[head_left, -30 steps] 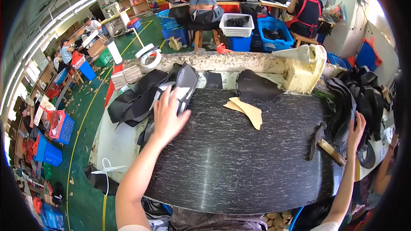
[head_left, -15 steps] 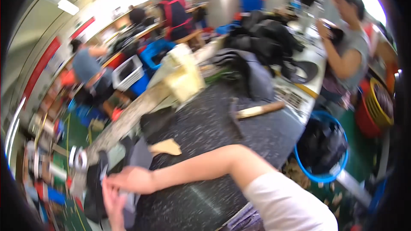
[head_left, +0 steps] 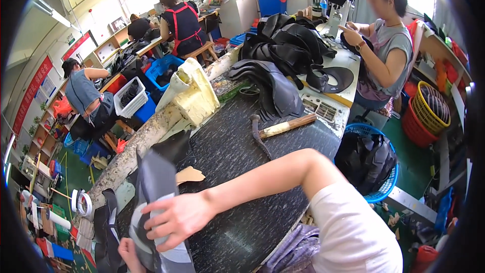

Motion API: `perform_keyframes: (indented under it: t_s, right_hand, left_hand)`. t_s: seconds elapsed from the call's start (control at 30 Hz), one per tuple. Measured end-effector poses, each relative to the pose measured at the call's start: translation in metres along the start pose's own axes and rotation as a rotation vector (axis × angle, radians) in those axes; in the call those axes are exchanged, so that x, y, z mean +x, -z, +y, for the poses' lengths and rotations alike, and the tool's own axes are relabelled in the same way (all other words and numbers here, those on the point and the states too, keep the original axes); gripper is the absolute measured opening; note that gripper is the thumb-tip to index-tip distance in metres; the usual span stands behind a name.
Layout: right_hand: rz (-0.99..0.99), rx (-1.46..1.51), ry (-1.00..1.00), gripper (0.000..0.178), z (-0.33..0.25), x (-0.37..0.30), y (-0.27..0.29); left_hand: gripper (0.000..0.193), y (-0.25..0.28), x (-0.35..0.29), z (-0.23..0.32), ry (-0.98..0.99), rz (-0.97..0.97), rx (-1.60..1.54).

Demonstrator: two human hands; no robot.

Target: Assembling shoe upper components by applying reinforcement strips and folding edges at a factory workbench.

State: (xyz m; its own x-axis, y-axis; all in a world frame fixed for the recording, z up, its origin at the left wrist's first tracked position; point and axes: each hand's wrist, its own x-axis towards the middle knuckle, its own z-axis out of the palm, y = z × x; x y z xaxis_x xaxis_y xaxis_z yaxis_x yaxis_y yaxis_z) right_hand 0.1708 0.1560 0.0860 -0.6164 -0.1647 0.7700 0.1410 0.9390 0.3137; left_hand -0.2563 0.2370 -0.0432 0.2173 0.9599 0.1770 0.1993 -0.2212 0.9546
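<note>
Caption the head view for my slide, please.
Right hand on grey pieces, left hand close by, hammer lying on the dark tabletop.

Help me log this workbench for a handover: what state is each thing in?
Dark cut pieces: tilted up, partly blurred
Right hand: fingers spread across the dark cut pieces
Left hand: partly out of view, fingers curled, grip unclear
Hammer: lying on the worktop
Tan piece: lying loose
Round blue basket: upright, filled with black scraps
White basket: holding dark pieces
</note>
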Motion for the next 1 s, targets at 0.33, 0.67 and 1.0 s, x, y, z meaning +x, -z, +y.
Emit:
perform_keyframes:
  t_s: [0.33, 0.67, 1.0]
  right_hand:
    - [-0.79, 0.22, -0.746, 0.076, -0.155, -0.034, 0.059]
    - [-0.658, 0.213, -0.807, 0.067, -0.179, -0.035, 0.036]
    - [-0.589, 0.343, -0.884, 0.064, -0.144, -0.009, 0.047]
  left_hand:
    - [0.016, -0.056, -0.058, 0.147, -0.559, 0.452, 1.24]
    - [0.014, 0.004, -0.268, 0.155, 0.108, 0.554, 1.133]
    - [0.013, -0.086, -0.146, 0.193, -0.146, 0.298, -0.331]
